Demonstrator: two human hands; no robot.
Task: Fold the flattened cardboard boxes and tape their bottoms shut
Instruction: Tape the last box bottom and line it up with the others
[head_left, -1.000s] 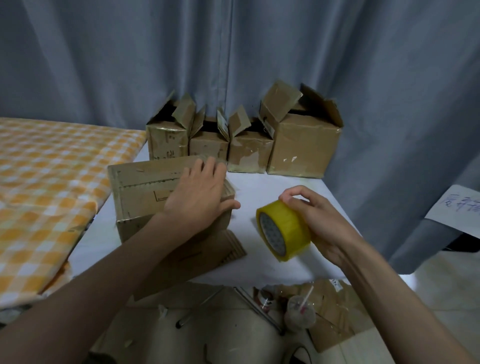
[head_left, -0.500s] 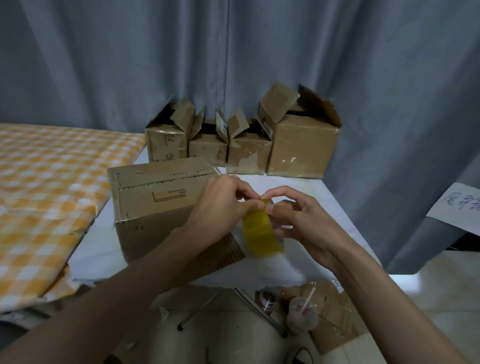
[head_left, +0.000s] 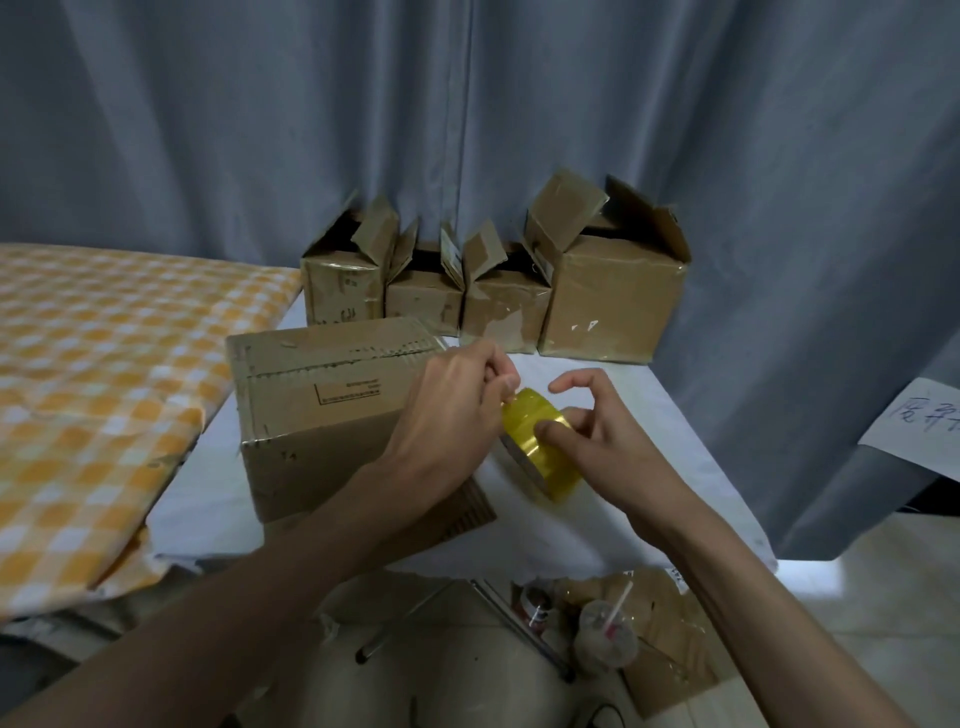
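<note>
Table (head_left: 218, 499) ahead of me, folded box (head_left: 322, 410) sitting bottom-up at its middle, seam not yet taped. Just right of it, my right hand (head_left: 608, 447) grips the tape (head_left: 540, 441), thumb on its face. Left hand (head_left: 457, 410) pinches at the roll's top edge, picking for the tape end, I reckon. Peel slowly and keep the strip flat.

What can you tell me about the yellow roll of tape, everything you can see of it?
The yellow tape roll is a glossy, see-through yellow band wound on a ring, its hollow core facing down and left. It is tilted, held just above the white table, right of the cardboard box. The right hand grips it, thumb on the outer band. The left hand pinches at its top edge, seemingly the loose end.
</note>
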